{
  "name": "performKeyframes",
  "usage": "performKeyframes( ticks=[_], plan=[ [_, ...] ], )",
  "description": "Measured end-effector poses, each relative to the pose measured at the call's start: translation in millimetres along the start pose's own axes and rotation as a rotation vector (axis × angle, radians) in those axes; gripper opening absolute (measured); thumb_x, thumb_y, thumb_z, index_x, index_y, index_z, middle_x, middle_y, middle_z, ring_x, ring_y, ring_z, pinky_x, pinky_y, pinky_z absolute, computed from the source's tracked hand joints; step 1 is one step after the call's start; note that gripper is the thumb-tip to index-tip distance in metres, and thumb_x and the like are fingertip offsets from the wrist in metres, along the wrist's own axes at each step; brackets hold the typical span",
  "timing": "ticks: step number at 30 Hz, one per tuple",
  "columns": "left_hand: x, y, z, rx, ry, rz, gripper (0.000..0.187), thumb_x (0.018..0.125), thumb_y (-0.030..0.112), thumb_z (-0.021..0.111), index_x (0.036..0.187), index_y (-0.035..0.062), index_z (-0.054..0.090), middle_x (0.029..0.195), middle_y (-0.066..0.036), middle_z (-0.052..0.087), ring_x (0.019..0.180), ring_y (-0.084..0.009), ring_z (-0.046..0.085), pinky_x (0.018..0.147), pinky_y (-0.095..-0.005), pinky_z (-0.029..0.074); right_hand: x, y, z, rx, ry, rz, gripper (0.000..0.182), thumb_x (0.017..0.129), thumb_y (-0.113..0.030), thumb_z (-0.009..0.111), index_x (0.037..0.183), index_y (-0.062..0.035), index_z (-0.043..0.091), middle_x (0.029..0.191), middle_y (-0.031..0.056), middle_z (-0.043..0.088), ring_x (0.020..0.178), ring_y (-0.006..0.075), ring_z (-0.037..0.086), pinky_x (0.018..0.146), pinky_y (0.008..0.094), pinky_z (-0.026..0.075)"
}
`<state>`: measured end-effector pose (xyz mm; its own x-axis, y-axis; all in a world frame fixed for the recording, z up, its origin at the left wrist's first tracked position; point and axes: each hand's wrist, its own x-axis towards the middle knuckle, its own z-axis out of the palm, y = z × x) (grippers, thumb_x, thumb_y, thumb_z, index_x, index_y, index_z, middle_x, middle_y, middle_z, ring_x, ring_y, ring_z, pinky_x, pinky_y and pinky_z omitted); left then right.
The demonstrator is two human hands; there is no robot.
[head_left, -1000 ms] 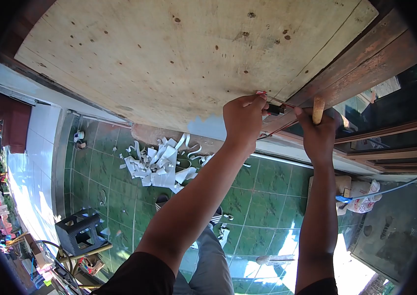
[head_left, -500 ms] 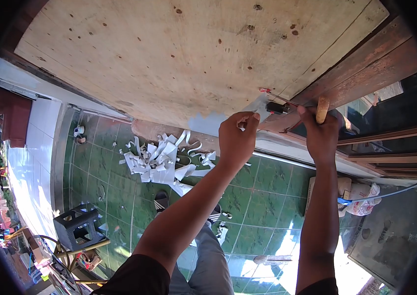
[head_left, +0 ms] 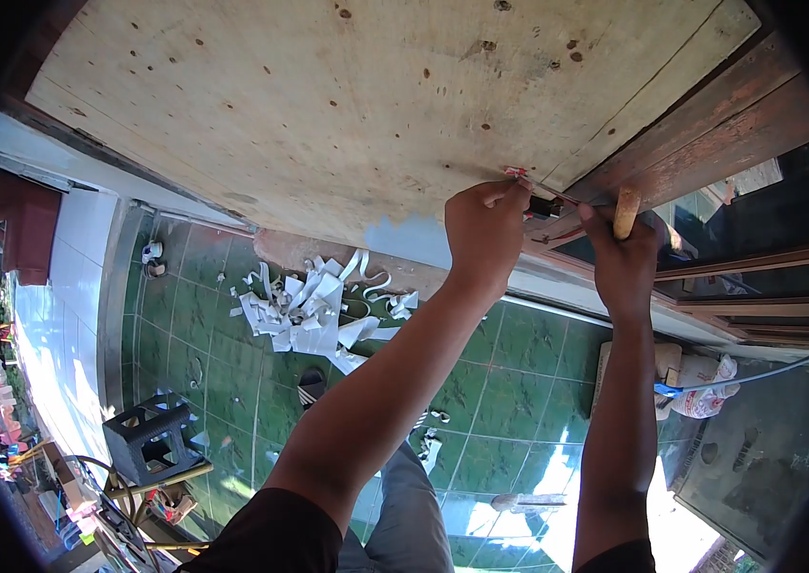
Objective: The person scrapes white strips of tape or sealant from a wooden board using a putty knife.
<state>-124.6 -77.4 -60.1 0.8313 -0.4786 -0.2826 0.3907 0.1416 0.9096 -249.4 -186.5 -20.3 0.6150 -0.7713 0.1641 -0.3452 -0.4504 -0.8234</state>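
My right hand (head_left: 626,263) is closed around a tool with a wooden handle (head_left: 626,212). A thin metal part (head_left: 557,193) runs leftward from those fingers across the panel; it seems to belong to the same tool. Pinched fingers of my left hand (head_left: 485,229) are at its far end, beside a small red bit (head_left: 516,173) on the wood. What they hold, if anything, is hidden. The pale plywood panel (head_left: 280,105) has dark knots and a grey-white patch (head_left: 409,236) at its lower edge. A black fitting (head_left: 546,207) shows partly behind my left hand.
Curled white strips (head_left: 304,306) lie heaped on the green tiled floor (head_left: 519,382). A dark plastic stool (head_left: 149,437) stands at lower left. Right of the panel run a brown wooden frame (head_left: 700,124) and glass louvres. Bags (head_left: 705,396) sit at the right.
My left hand has moved up and right to the red bit, now covering part of the black fitting. My right hand and its tool look nearly still.
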Motion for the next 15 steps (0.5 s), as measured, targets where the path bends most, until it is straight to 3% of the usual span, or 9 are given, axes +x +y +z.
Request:
performKeyframes(
  ticks=[3, 6, 9, 15],
  plan=[
    [-1, -1, 5, -0.137, 0.032, -0.026, 0.023, 0.089, 0.016, 0.076, 0.092, -0.0064, 0.076, 0.075, -0.002, 0.062, 0.072, -0.0111, 0.053, 0.071, -0.0284, 0.044, -1, -2, 0, -0.014, -0.003, 0.06, 0.034, 0.096, -0.03, 0.079, 0.094, 0.0044, 0.076, 0.074, 0.0072, 0.067, 0.071, 0.014, 0.058, 0.072, 0.0321, 0.048],
    [0, -6, 4, -0.112, 0.035, 0.001, 0.025, 0.089, 0.012, 0.068, 0.096, -0.0103, 0.076, 0.079, -0.007, 0.071, 0.074, -0.0097, 0.058, 0.067, -0.0278, 0.045, 0, -3, -1, -0.033, -0.007, 0.049, 0.034, 0.096, -0.03, 0.079, 0.094, 0.0042, 0.076, 0.074, 0.0076, 0.068, 0.072, 0.0145, 0.058, 0.073, 0.0326, 0.048],
    [4, -20, -4, -0.084, 0.046, 0.039, 0.024, 0.087, 0.012, 0.067, 0.092, -0.0099, 0.075, 0.075, -0.006, 0.069, 0.069, -0.0093, 0.056, 0.064, -0.0278, 0.044, 0, 1, -1, -0.013, 0.004, -0.002, 0.031, 0.096, -0.026, 0.079, 0.089, 0.0036, 0.071, 0.07, 0.0027, 0.063, 0.066, 0.0098, 0.051, 0.064, 0.03, 0.045],
    [-9, -68, -48, 0.19, 0.144, 0.007, 0.023, 0.086, 0.013, 0.066, 0.089, -0.0072, 0.076, 0.068, -0.009, 0.068, 0.062, -0.0089, 0.054, 0.059, -0.0308, 0.044, -6, 0, 2, 0.012, 0.022, -0.013, 0.029, 0.096, -0.025, 0.079, 0.091, 0.0031, 0.071, 0.072, 0.0017, 0.064, 0.068, 0.0094, 0.052, 0.066, 0.0299, 0.046]
  ],
)
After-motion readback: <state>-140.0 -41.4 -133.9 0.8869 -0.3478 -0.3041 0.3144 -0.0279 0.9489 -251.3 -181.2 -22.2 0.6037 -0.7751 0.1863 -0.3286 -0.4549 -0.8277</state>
